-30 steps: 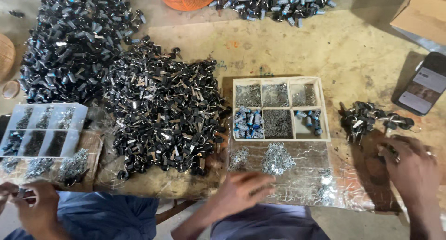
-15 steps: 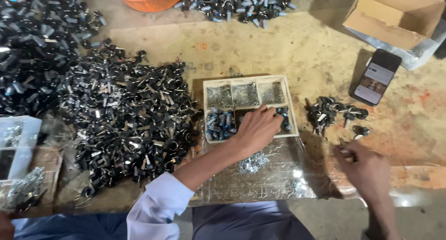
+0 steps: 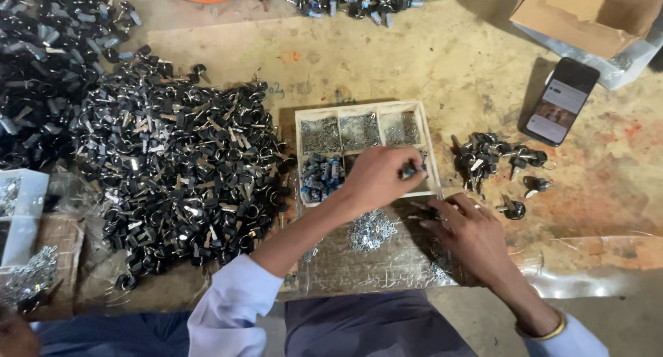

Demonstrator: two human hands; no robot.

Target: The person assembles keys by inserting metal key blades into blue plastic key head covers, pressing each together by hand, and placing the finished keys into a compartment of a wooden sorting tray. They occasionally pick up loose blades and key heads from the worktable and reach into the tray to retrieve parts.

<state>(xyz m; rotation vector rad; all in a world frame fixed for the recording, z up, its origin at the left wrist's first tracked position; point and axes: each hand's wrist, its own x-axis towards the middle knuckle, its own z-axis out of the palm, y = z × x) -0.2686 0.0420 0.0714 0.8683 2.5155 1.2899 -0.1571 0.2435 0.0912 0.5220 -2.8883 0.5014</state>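
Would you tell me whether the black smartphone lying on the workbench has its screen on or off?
On. The black smartphone lies face up on the worn yellowish workbench, and its screen glows with a light panel and a picture.

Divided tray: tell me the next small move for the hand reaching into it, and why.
Probably lift the left hand clear of the divided tray and bring it toward the right hand. Its fingertips already seem to pinch a small bluish part at the tray's right edge, and the right hand rests on the clear plastic sheet just below, beside a small heap of silver bits.
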